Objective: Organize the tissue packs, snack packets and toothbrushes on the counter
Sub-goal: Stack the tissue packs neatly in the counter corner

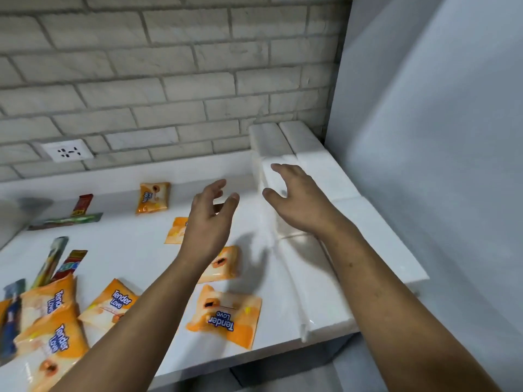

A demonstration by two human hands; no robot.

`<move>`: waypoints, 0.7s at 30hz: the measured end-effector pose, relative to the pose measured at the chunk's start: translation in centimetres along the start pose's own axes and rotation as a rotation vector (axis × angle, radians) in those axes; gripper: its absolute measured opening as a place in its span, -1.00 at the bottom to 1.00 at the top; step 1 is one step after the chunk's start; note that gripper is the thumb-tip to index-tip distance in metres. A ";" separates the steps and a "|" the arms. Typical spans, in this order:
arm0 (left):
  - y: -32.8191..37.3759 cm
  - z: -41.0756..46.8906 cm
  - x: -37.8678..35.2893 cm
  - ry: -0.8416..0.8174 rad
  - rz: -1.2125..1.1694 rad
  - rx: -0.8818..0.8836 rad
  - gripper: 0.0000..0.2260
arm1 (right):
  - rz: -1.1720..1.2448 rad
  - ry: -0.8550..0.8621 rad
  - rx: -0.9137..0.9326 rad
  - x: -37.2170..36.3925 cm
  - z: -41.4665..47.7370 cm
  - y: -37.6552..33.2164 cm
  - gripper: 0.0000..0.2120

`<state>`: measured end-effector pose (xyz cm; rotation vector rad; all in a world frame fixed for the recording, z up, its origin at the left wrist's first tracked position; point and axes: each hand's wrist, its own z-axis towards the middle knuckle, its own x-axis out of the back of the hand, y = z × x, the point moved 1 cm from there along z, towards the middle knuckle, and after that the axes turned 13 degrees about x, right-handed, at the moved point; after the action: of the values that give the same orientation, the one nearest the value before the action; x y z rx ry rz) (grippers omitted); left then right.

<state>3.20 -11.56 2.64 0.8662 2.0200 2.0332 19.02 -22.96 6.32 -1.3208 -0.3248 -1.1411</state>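
Seven orange-and-white plastic packs (223, 315) printed "Tender Love" lie scattered flat on the white counter (127, 250), two of them partly under the left forearm. Two red snack bar wrappers (82, 204) and at least two long packaged toothbrushes (66, 220) lie further left, their writing too blurred to read. The left hand (210, 219) and right hand (294, 193) hover with fingers spread, holding nothing, the right above a row of white wrapped packs (319, 168) along the right wall
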 end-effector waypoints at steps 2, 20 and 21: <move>-0.8 0.9 2.8 0.052 -0.023 0.031 -0.65 | 0.000 -0.028 0.032 -2.2 1.2 -1.8 -0.40; -11.9 7.5 33.7 0.361 0.022 0.150 -0.82 | 0.089 -0.239 0.231 -25.8 14.5 -21.3 -0.40; -12.6 7.9 35.4 0.383 0.032 0.156 -0.75 | 0.092 -0.254 0.238 -27.2 15.1 -22.3 -0.39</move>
<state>-25.74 13.63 0.36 0.5668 2.4008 2.2224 -5.26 6.49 3.38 -1.2557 -0.5623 -0.8306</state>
